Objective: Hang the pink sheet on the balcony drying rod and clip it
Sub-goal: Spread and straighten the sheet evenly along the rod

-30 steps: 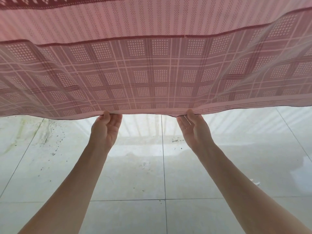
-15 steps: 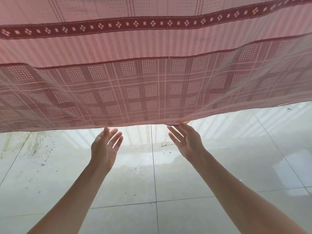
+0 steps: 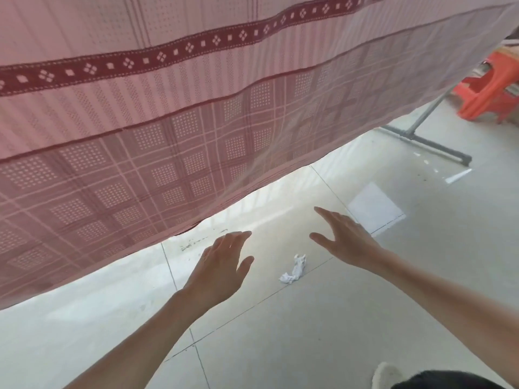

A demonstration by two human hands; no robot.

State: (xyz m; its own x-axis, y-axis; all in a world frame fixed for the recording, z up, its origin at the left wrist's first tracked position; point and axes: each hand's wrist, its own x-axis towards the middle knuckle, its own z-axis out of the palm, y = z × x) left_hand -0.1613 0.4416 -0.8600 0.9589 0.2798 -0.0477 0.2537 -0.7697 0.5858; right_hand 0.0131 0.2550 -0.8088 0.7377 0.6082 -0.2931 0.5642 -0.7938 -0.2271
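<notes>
Head view, looking down along both forearms toward a pale tiled floor (image 3: pixel 351 318). The pink sheet (image 3: pixel 174 113) hangs as a broad curtain across the upper and left part of the view, its dark patterned band running across the top and its checked lower border ending in a free hem that slopes from lower left to upper right; the rod that carries it lies above the view and is not visible. The left hand (image 3: pixel 222 262) is spread, palm down, fingers loosely extended, just below and clear of the hem. The right hand (image 3: pixel 346 238) is likewise spread and empty, thumb apart from the fingers, well apart from the cloth. Neither hand holds the fabric or a clip. A metal stand base (image 3: pixel 421 140) shows at right beyond the hem, with an orange plastic stool (image 3: pixel 488 94) behind it; a crumpled white scrap (image 3: pixel 293 270) lies on the floor between the hands. Judged step: the draping appears done and the hem released, so clipping is what is left. No clip is in view, so the next move calls for fetching one and reaching up to the rod line, pinching both layers of cloth where they fold over it
</notes>
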